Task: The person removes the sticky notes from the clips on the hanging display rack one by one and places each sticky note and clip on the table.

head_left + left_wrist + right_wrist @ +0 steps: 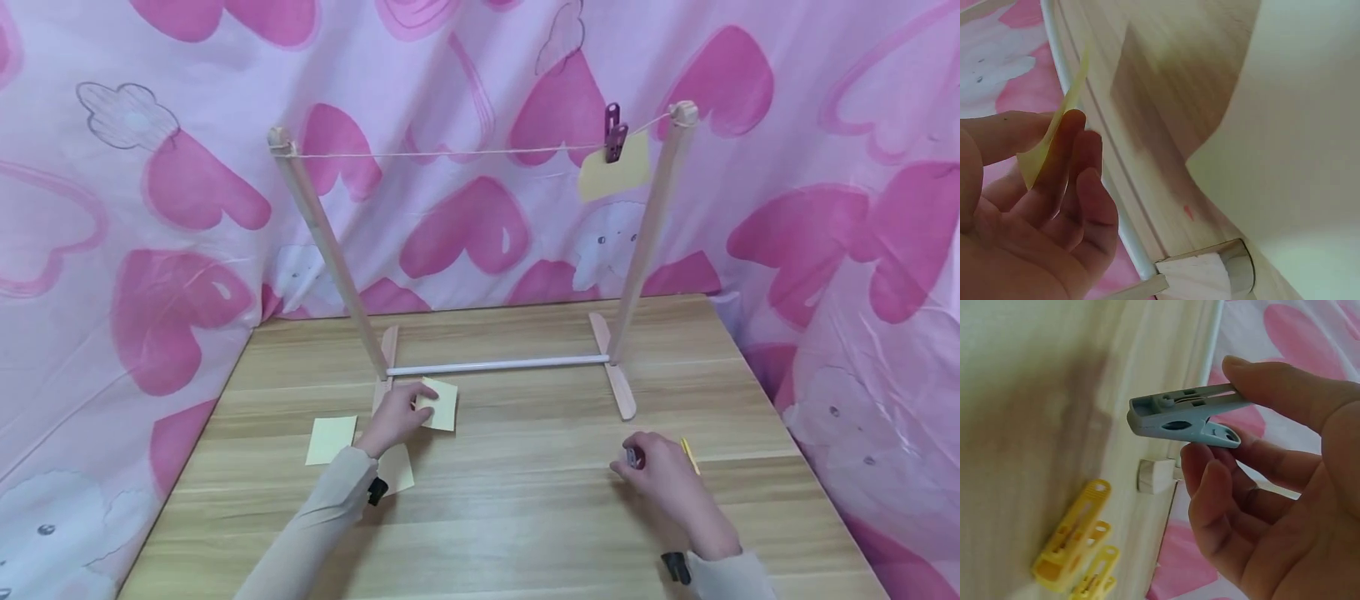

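Between thumb and fingers my left hand (396, 417) pinches a small pale yellow paper note (442, 406), raised above the table near the left foot of a wooden stand. The note (1071, 103) appears almost edge-on in the left wrist view. My right hand (663, 479) pinches a grey-blue clothespin (1179, 415) by its handle ends, its jaw end pointing away from the palm. Two yellow clothespins (1072, 537) lie on the table below that hand. Another paper note (332, 440) lies left of my left hand, and a further note (397, 473) shows partly behind the left wrist.
The stand has two wooden posts (330, 250), a white bar (498, 365) and a string (450, 153) between the post tops. A dark red clothespin (615, 142) holds a yellow note (618, 171) on the string's right end. A pink heart-patterned curtain (465, 83) hangs behind.
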{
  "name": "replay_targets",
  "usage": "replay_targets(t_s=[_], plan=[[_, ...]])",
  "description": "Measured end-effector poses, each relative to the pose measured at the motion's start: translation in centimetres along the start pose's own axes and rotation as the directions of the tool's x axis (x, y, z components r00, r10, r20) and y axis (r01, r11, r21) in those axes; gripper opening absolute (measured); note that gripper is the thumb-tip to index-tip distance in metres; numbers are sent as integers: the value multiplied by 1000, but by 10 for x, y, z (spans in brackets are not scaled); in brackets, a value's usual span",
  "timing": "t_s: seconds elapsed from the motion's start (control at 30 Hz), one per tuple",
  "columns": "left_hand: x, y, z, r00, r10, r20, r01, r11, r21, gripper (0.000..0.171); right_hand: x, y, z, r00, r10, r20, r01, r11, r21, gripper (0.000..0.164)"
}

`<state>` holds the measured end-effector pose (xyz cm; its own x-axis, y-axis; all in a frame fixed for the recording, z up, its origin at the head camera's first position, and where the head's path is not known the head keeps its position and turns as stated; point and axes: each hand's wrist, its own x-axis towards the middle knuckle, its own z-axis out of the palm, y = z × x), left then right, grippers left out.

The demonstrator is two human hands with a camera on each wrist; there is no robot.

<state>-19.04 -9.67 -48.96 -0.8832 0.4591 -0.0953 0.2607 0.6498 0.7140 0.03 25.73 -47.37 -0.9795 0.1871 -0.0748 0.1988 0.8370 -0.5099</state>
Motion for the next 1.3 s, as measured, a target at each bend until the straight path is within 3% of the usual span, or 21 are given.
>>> replay_targets(t_s=[0.27, 0.57, 0.8, 1.03, 1.3], plan=[[8, -7, 12, 997, -41, 67, 37, 998, 58, 22, -3, 4, 15, 992, 91, 89, -89, 996, -29, 29], [17, -8, 18, 992, -52, 113, 27, 978, 207, 32, 3, 4, 24, 975, 162, 154, -156, 986, -53, 28], [18, -7, 21, 997, -34, 74, 8, 944, 330, 31, 4, 4, 28, 955, 218, 199, -214, 976, -45, 24], [16, -8, 25, 998, -66, 24, 53, 928, 368, 30, 3, 5, 32, 959, 201, 199, -197, 980, -41, 22], [16, -12, 30, 996, 65, -66, -35, 922, 386, 25, 2, 3, 31, 959, 207, 193, -203, 978, -38, 25]])
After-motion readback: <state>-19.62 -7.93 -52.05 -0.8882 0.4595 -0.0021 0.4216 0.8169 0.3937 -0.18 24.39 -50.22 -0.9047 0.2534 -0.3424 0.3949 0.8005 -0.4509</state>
